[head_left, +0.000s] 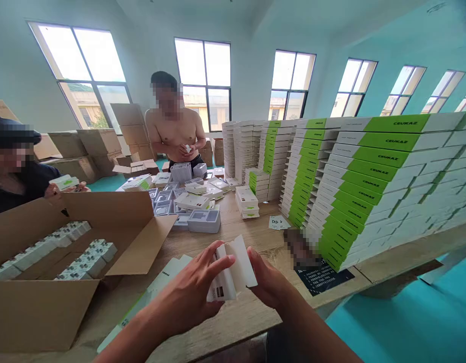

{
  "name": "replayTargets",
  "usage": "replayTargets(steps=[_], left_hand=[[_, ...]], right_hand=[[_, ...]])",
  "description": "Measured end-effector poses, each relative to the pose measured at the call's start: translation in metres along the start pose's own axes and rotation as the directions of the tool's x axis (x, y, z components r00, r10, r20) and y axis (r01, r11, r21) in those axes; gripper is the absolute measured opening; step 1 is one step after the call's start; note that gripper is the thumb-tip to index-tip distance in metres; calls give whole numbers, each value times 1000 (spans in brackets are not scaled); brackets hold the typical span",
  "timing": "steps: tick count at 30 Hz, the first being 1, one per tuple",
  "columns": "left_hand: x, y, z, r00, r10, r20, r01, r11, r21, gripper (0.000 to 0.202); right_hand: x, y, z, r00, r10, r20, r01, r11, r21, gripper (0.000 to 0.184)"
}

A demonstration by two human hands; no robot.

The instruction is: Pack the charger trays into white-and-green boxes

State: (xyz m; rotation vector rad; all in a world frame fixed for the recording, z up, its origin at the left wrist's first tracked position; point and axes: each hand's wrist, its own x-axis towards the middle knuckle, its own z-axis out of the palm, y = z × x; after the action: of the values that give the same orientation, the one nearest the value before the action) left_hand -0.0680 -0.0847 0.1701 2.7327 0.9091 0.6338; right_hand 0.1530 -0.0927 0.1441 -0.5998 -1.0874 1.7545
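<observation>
Noting, from the head view, a white card box [223,275] held up between the hands [227,282] near the near edge of the worktop [233,322], its flap swung open. Left hand [185,297] wraps the left side of the box, fingers curled over the top. Right hand [267,277] presses against the outer face of the flap, fingers closed in. Both are grasping. Box judged light and fairly stiff, thin card liable to crease at the fold; best hold likely across the flat faces, not by the flap. Matte white, small dark patch low on the front. Under the left hand, a white-and-green printed sleeve [142,297] lies flat. Left of the hands, an open cardboard carton [40,312] packed with white boxes [85,259]. Toward the far edge, grey moulded inserts [205,222]. At right, tall stacks of green-banded CEUKAZ boxes [369,171]; black instruction card [324,276] near the right edge. Seated person [17,191] at left holds a box; standing person [172,131] beyond the far edge.
</observation>
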Motion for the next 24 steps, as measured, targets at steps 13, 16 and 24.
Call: replayTargets(steps=[13,16,24], left_hand=[[3,15,15,989,100,-112,-64,955,288,95],[-2,11,17,975,109,-196,-67,976,209,91],[-3,1,-18,1000,-7,28,15,954,-300,32]], right_hand=[[12,4,-3,996,-68,-57,29,858,-513,48],[6,-2,0,982,-180,-56,89,708,-701,41],[-8,-28,17,963,-222,153,212,270,-939,50]])
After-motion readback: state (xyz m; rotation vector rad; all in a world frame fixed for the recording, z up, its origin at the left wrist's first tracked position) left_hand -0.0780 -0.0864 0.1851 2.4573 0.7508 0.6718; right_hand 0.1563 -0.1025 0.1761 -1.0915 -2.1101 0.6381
